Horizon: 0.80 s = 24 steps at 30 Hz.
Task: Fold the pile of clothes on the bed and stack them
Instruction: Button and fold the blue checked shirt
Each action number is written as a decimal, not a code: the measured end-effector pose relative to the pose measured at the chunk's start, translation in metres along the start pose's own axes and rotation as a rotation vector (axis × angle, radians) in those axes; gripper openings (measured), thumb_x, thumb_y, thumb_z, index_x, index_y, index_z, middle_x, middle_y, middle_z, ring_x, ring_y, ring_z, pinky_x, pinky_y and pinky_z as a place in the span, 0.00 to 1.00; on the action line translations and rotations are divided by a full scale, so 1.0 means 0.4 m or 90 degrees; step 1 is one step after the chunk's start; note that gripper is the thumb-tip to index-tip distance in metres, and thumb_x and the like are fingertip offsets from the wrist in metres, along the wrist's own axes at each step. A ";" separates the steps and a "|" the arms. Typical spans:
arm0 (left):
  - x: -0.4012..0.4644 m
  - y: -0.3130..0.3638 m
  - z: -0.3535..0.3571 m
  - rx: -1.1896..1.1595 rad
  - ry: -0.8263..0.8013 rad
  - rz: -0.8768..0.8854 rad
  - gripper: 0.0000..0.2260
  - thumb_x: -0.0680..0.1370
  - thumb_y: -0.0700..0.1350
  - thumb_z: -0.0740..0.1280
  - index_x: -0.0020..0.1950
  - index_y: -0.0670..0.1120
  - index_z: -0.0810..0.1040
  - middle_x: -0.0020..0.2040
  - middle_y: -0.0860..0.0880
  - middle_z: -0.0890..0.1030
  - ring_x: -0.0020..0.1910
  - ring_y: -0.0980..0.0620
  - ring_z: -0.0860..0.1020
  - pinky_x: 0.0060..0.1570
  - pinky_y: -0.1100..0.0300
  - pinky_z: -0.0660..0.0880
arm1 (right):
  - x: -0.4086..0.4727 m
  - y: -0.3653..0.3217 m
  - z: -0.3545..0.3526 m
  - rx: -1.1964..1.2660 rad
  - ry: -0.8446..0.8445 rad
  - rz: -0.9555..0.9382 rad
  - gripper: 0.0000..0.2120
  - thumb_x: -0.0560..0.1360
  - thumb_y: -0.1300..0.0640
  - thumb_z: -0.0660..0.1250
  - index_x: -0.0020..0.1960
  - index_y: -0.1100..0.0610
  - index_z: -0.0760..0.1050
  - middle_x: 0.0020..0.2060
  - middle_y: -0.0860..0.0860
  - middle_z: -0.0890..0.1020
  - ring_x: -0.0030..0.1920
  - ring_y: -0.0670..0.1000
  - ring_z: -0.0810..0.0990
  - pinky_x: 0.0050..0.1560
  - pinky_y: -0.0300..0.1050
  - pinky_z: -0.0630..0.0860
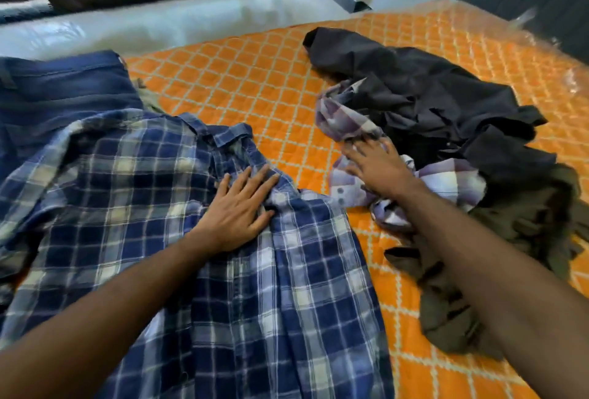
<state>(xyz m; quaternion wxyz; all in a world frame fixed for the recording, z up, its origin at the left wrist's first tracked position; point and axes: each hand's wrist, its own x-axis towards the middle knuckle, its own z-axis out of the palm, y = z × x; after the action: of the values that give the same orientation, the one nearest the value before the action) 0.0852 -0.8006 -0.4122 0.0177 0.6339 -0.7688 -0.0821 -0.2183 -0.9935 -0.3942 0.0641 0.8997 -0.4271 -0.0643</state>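
We are leaning over a bed (261, 86) covered in an orange quilt with a pale lattice pattern. Nearest us, a blue and white plaid shirt (255, 303) is lying spread across the left half. Our left hand (237, 212) is pressing flat on it just below the collar, fingers (255, 178) straight and spread, grasping nothing. Beside the shirt to the right, an olive garment (516, 239) is lying crumpled. Our right hand (376, 164) is reaching onto a rumpled purple and white checked shirt (446, 180); the hand is blurred, its fingers look extended on the cloth, and we cannot tell whether they are gripping it. Beyond that, black clothes (420, 86) are sitting in a loose heap. At far left, blue jeans (63, 86) are lying partly under the plaid shirt.
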 end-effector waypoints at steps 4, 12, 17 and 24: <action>0.044 -0.008 -0.056 0.046 -0.005 -0.003 0.34 0.78 0.65 0.47 0.83 0.57 0.44 0.84 0.51 0.44 0.76 0.42 0.62 0.64 0.40 0.66 | 0.024 0.159 0.002 -0.088 0.006 0.102 0.24 0.80 0.51 0.65 0.74 0.57 0.70 0.71 0.61 0.71 0.74 0.64 0.64 0.78 0.61 0.40; 0.193 -0.050 -0.147 0.017 -0.052 -0.016 0.24 0.84 0.48 0.59 0.80 0.51 0.61 0.76 0.45 0.67 0.68 0.40 0.69 0.62 0.41 0.73 | -0.050 -0.150 -0.131 0.403 0.017 -0.036 0.13 0.81 0.51 0.64 0.64 0.53 0.78 0.57 0.51 0.81 0.55 0.54 0.79 0.58 0.54 0.74; 0.261 -0.093 -0.166 -0.029 -0.048 -0.073 0.24 0.79 0.34 0.60 0.74 0.46 0.69 0.69 0.42 0.69 0.68 0.40 0.68 0.61 0.46 0.71 | -0.018 -0.253 -0.126 0.555 -0.278 -0.008 0.23 0.78 0.42 0.70 0.63 0.58 0.73 0.51 0.49 0.75 0.52 0.52 0.75 0.45 0.47 0.70; 0.271 -0.134 -0.086 0.000 -0.064 -0.102 0.30 0.83 0.39 0.59 0.83 0.46 0.50 0.83 0.41 0.44 0.78 0.35 0.57 0.70 0.38 0.65 | -0.042 -0.157 -0.052 0.554 -0.018 0.198 0.19 0.78 0.42 0.70 0.44 0.57 0.72 0.37 0.56 0.77 0.39 0.56 0.76 0.37 0.53 0.68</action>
<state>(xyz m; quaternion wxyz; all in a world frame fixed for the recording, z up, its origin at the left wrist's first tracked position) 0.1204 -0.9200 -0.3945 -0.0272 0.6884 -0.7157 -0.1150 -0.1775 -0.9400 -0.3836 -0.3162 0.7674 -0.5450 0.1189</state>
